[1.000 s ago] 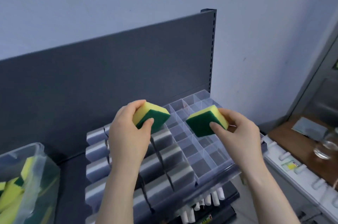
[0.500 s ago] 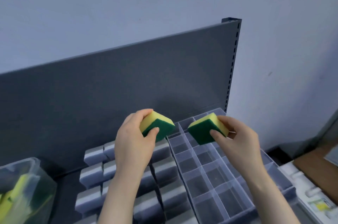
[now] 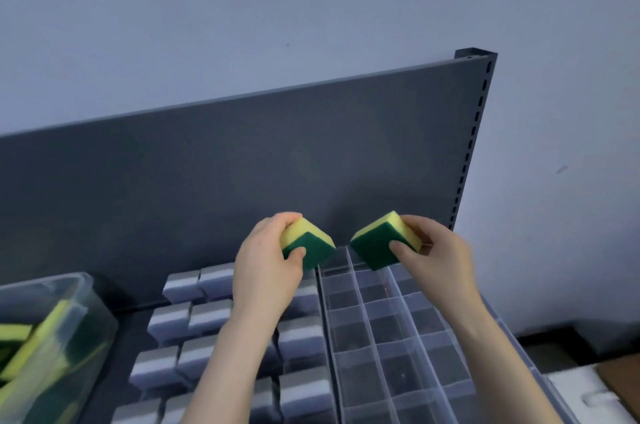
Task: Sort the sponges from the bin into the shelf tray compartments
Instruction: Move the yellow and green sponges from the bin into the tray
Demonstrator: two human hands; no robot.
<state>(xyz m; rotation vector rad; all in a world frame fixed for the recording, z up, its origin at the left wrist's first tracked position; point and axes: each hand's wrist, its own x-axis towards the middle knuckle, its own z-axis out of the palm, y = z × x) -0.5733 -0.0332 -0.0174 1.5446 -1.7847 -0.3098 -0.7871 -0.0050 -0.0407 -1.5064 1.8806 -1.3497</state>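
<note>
Left hand (image 3: 266,273) grips a yellow foam sponge with a dark green scouring face (image 3: 308,245), with the fingers curled over its far yellow side and the thumb pressed on the green face. Right hand (image 3: 438,262) holds a second yellow-and-green sponge (image 3: 379,245) the same way, thumb on the green. Both sponges are tilted with their green faces toward the camera. They are near each other but apart, held in the air over the far end of the shelf, in front of its dark grey metal back panel (image 3: 242,181). Below the right hand lies a clear plastic tray divided into square compartments (image 3: 326,319), running from far to near. Just left of it, rows of grey-and-white blocks (image 3: 211,318) fill the shelf, partly hidden by the left forearm. At the near left, a clear plastic bin (image 3: 86,285) holds more yellow-and-green sponges (image 3: 38,347), blurred and lying at mixed angles.
</note>
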